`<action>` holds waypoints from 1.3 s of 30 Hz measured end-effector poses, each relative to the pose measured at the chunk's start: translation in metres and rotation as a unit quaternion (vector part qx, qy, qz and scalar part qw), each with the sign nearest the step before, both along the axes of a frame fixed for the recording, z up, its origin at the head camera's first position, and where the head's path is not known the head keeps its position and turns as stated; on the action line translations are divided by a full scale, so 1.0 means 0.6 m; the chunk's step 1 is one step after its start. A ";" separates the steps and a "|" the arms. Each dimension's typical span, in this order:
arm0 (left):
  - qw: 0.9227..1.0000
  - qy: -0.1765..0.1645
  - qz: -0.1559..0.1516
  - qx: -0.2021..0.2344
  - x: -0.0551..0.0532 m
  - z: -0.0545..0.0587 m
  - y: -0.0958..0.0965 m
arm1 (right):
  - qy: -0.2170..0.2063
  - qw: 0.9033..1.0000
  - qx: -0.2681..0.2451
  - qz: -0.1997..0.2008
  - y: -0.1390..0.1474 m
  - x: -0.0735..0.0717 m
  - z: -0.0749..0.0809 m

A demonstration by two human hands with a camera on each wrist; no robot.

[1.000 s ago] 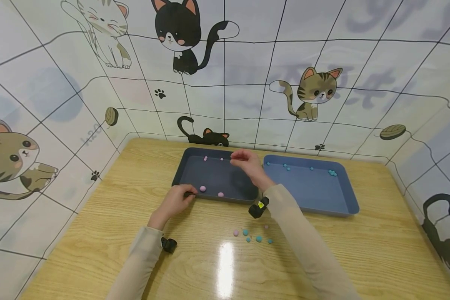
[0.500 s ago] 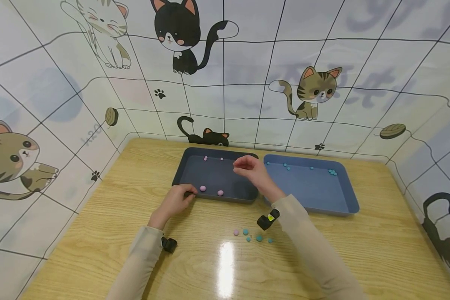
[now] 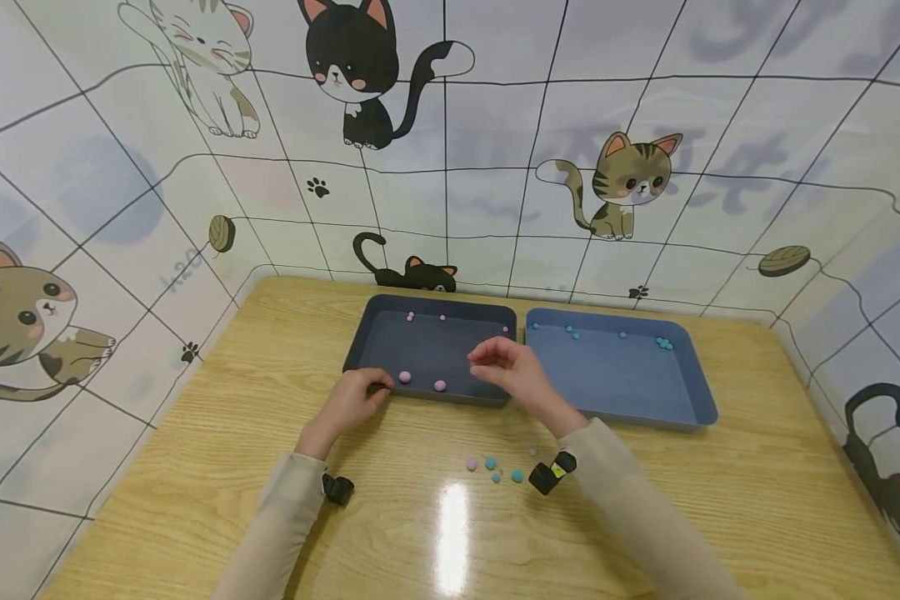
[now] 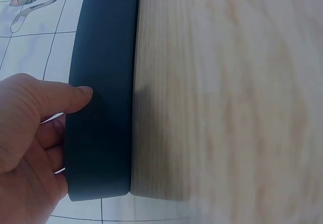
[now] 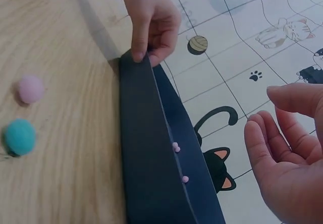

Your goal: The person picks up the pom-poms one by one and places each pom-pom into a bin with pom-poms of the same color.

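Observation:
My left hand pinches the front left rim of the dark grey tray; in the left wrist view the thumb presses the outer wall and the other fingers curl behind it. Over the tray's right part hovers my right hand, thumb and fingers apart with nothing between them, as the right wrist view shows. Inside the dark tray lie two larger pink balls near the front and several tiny pink ones, one a small pink ball at the back right.
A blue tray holding several small teal balls stands to the right. On the wooden table in front are a pink ball, teal balls and a tiny pink ball. A cat-patterned wall backs the table.
My right hand has drawn back toward me and slightly right, uncovering the tiny pink ball in the dark tray's back right corner. The left hand has stayed at the rim.

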State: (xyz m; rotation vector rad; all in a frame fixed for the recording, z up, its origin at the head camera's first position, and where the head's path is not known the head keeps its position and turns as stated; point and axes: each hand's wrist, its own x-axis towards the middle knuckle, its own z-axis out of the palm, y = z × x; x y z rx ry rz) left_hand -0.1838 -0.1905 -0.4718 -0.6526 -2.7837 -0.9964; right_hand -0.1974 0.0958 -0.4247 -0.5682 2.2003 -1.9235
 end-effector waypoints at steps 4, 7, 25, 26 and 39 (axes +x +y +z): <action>1.000 0.002 -0.001 -0.002 -0.001 -0.002 0.000 | -0.011 1.000 0.004 0.018 0.002 0.016 -0.007; 1.000 0.005 -0.002 -0.001 -0.001 -0.002 -0.001 | -0.014 0.999 0.009 0.029 0.003 0.027 -0.014; 1.000 -0.005 0.004 0.003 0.001 0.000 0.000 | -0.035 0.993 0.020 0.113 0.009 0.074 -0.064; 1.000 -0.005 0.004 0.003 0.001 0.000 0.000 | -0.036 0.992 0.022 0.119 0.009 0.076 -0.067; 1.000 0.001 0.000 0.005 -0.002 -0.003 0.000 | -0.028 0.985 0.066 0.159 0.002 0.095 -0.085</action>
